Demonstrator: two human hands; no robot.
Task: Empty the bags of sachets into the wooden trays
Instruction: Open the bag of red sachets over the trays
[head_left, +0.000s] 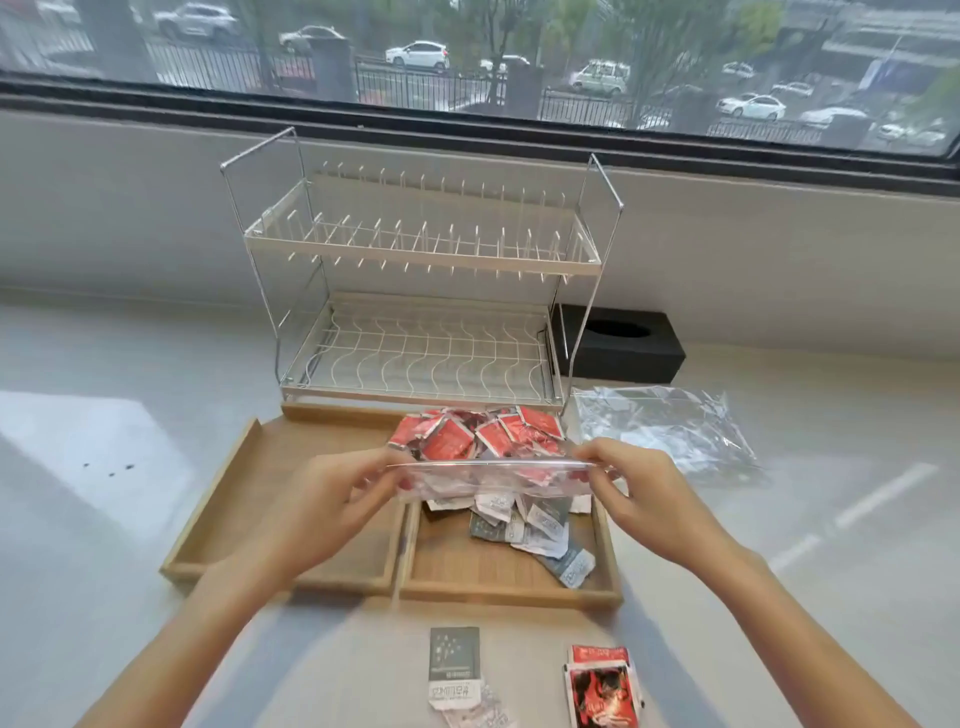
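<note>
A clear plastic bag (483, 447) full of red sachets is held in the air above the two wooden trays. My left hand (332, 504) pinches the left end of its top edge, and my right hand (644, 493) pinches the right end, so the edge is stretched flat between them. The left wooden tray (228, 499) shows bare wood. Under the bag, the right wooden tray (498, 577) holds several grey and white sachets (540, 525).
An empty crumpled clear bag (670, 426) lies to the right of the trays. A white two-tier dish rack (421, 291) stands behind them, with a black box (623, 343) beside it. A grey sachet (454, 665) and red sachets (600, 686) lie on the counter near me.
</note>
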